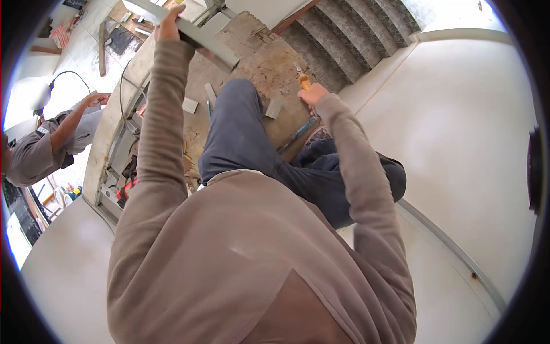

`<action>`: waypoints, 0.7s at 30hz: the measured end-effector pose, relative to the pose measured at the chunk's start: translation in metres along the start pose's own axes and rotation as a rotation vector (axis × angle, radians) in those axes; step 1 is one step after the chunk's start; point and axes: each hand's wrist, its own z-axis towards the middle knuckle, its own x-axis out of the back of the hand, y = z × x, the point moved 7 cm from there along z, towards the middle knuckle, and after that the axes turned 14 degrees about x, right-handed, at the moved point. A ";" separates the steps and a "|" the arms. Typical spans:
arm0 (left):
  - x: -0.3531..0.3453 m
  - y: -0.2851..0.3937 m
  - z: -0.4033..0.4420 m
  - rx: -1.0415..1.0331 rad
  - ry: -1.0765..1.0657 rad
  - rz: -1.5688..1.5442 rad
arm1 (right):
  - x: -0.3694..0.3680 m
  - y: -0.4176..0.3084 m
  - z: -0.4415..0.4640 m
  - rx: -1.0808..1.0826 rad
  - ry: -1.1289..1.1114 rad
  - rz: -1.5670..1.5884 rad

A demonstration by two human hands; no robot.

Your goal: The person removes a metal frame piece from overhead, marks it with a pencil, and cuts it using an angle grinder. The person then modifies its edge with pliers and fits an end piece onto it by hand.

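Note:
My left hand (168, 26) is raised at the upper left, its fingers wrapped round a long, light grey rectangular bar (213, 50). The bar slants down to the right, its lower end above the worn brown surface (258, 66). My right hand (313, 95) is closed on the orange handle of a hand tool (305, 80). A short, shiny metal end points away from me; I cannot tell whether it is a chisel or a screwdriver. Near my right hand lies a long bluish tool (301, 131). A small grey block (274, 109) rests beside my knee.
Patterned stairs (338, 43) drop away beyond my right hand. Small offcuts (190, 105) and a thin blue pencil-like stick (209, 110) lie left of my knee. At far left stands another person (43, 146). A white wall (447, 120) borders the right side.

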 end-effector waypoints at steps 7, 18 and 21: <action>0.065 -0.045 -0.055 0.357 -0.104 -0.162 | -0.089 0.081 0.077 -0.048 0.347 -0.194; 0.052 -0.050 -0.056 0.115 0.075 -0.171 | -0.155 0.022 0.064 0.005 0.304 -0.146; 0.015 -0.025 -0.091 0.028 -0.043 -0.259 | -0.164 0.023 0.066 0.017 0.230 -0.199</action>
